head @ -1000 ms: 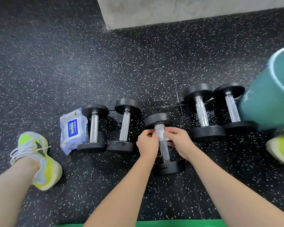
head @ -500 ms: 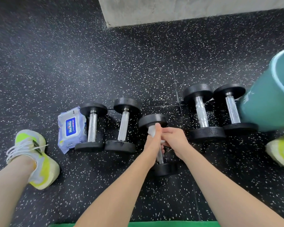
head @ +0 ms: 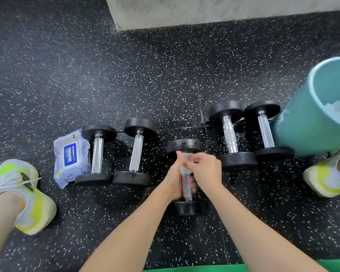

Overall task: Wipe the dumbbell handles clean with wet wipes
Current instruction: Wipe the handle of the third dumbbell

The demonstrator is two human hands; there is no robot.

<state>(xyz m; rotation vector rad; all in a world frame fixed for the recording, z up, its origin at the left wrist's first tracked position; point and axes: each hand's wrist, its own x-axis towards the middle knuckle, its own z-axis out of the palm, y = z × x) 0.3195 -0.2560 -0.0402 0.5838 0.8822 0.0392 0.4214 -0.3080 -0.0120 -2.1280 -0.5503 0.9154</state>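
Note:
Several black dumbbells with chrome handles lie in a row on the speckled rubber floor. The middle dumbbell [head: 185, 146] lies under my hands. A white wet wipe [head: 185, 162] is wrapped round the upper part of its handle. My left hand [head: 174, 177] lies along the handle's left side with its fingers round the handle. My right hand [head: 205, 170] pinches the wipe against the handle from the right. The lower part of the handle shows bare between my wrists.
A pack of wet wipes [head: 71, 157] lies at the left end of the row, beside two dumbbells [head: 97, 154] [head: 136, 152]. Two more dumbbells [head: 230, 134] [head: 265, 130] lie right, next to a teal bucket [head: 302, 130] holding used wipes. My shoes [head: 28, 195] [head: 328, 173] flank the row.
Both hands have shifted along the middle dumbbell's handle with the wipe, and the dumbbell has turned slightly on the floor. The other dumbbells, pack and bucket have stayed put.

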